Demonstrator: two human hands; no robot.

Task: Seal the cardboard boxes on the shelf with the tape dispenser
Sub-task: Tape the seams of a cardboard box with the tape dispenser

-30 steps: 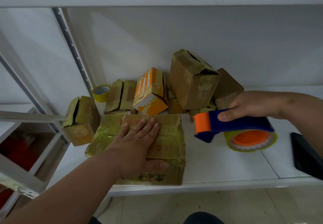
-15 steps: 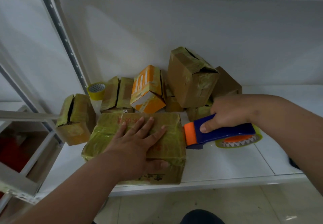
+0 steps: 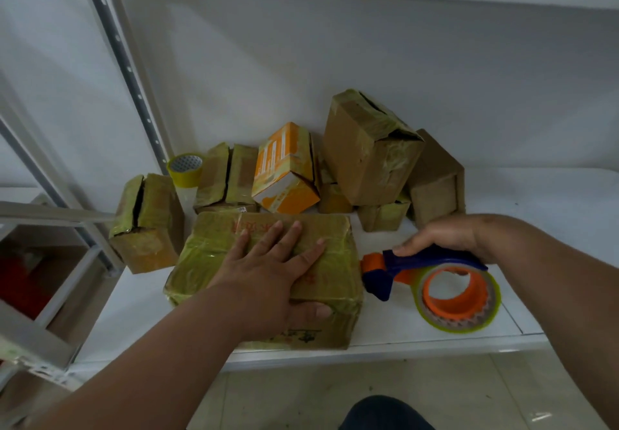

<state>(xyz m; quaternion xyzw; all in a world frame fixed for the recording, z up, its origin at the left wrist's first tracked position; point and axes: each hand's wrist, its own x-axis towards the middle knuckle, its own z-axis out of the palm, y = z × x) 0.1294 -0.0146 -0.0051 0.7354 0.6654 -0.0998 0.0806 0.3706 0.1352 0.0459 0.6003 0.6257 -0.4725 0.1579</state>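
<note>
A flat cardboard box (image 3: 214, 248) wrapped in yellowish tape lies at the front of the white shelf (image 3: 569, 208). My left hand (image 3: 271, 272) rests flat on its top, fingers spread, thumb over the front edge. My right hand (image 3: 442, 237) grips the blue handle of the tape dispenser (image 3: 432, 282), which carries an orange hub and a yellow-edged tape roll. The dispenser's orange nose sits just off the box's right side; whether it touches is unclear.
Several taped cardboard boxes are heaped against the back wall, among them an orange-and-white box (image 3: 284, 170) and a tall tilted box (image 3: 368, 151). A split box (image 3: 147, 225) stands at the left. A spare tape roll (image 3: 185, 169) sits by the perforated upright (image 3: 124, 57).
My right hand has drawn the dispenser slightly right and down, off the box's right edge, and tilted it so the roll faces the camera. My left hand stays flat on the box.
</note>
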